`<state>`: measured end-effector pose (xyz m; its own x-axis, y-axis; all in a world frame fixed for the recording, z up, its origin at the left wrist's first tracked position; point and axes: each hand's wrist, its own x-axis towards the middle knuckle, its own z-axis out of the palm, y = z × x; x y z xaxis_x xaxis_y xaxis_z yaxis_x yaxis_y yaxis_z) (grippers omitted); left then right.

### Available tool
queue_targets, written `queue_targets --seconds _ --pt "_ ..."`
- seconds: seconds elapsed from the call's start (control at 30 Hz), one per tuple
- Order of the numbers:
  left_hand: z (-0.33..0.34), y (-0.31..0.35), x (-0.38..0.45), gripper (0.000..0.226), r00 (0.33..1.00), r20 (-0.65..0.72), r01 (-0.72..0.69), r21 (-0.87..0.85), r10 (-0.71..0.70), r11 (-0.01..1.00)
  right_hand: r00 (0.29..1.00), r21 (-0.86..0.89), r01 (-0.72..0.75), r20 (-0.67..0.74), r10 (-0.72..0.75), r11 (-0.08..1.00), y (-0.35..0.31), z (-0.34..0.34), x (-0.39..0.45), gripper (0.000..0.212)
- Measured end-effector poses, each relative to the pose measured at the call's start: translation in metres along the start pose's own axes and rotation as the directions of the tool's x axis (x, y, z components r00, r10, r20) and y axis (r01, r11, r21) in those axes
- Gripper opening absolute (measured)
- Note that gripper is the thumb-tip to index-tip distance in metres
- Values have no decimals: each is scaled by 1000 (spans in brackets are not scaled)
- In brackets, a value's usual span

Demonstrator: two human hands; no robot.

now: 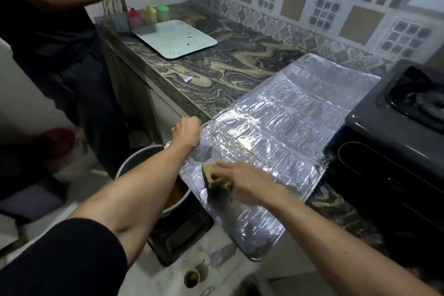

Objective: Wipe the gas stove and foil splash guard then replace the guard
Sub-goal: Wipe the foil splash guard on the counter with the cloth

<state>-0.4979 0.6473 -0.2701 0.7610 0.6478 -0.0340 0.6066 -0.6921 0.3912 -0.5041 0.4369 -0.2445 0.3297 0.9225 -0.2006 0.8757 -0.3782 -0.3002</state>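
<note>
Marbled countertop (216, 74) carries the foil splash guard (276, 127) lying flat, touching the gas stove (396, 132); left hand (187, 132) grips its edge, right hand (242, 181) clamps a sponge (217, 179).

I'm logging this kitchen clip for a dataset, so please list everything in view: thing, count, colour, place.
Ribbed foil splash guard: one, silver, flat on counter, overhanging its front edge.
Sponge: one, tan with a dark side, on the foil.
Gas stove: one, black, right end of counter.
Marbled stone counter: one, brown-black.
Flat board: one, pale, far counter.
Capped bottles: three, red, yellow, green, behind board.
Metal pot: one, grey, below counter.
Second person: one, dark clothes, far left.
Left hand: grips foil's edge.
Right hand: holds sponge.
</note>
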Motion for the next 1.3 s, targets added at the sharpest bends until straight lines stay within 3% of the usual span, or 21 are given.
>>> queue_targets --seconds 0.07,0.13,0.2,0.27,0.37,0.43,0.5,0.57,0.63,0.73,0.83,0.97,1.03,1.17,1.23,1.3 --pt "0 1 0 21 1000 -6 -23 50 24 998 990 -68 115 85 -109 991 2 15 -10 51" --pt "1 0 0 23 999 -14 -35 72 36 997 971 -71 129 210 -112 989 13 23 -27 39" --pt "2 -2 1 25 999 -25 -42 71 43 997 917 -163 56 399 14 985 27 25 -41 35" --pt "2 -3 2 23 999 -27 -36 69 38 997 852 -235 -40 499 156 971 37 21 -50 36" --pt "-3 -3 0 21 1000 -12 -17 112 18 994 843 -44 -198 503 193 979 37 -13 -53 32" --pt "-8 0 -6 22 1000 21 1 144 -4 990 885 123 -248 433 173 961 32 -40 -49 30" --pt "-9 7 -14 30 997 70 -44 139 34 989 957 212 -220 239 167 952 31 -56 -36 28" --pt "-6 18 -19 42 976 147 -181 118 163 976 990 154 -126 -36 133 980 33 -55 -17 31" --pt "1 29 -21 48 925 247 -325 127 288 937 984 -28 -56 -170 50 998 38 -41 0 31" --pt "17 34 -19 61 878 391 -372 197 276 907 995 -145 -74 -73 64 987 42 -8 2 23" --pt "26 31 -16 62 876 405 -368 213 261 905 996 -189 -85 -13 84 978 47 11 -23 18" --pt "23 27 -14 62 864 420 -389 209 277 897 953 -342 -75 251 168 937 51 3 -52 13" --pt "24 28 -14 62 863 416 -395 203 286 896 943 -337 -70 284 172 939 50 -8 -50 13" --pt "26 28 -11 64 871 396 -394 213 289 894 960 62 -255 138 245 965 43 -52 -20 24" --pt "27 28 -10 63 875 394 -385 218 280 897 961 220 -238 -90 263 946 42 -72 2 41" --pt "28 28 -10 62 875 400 -384 230 273 894 909 270 -201 -307 282 942 46 -81 26 49"
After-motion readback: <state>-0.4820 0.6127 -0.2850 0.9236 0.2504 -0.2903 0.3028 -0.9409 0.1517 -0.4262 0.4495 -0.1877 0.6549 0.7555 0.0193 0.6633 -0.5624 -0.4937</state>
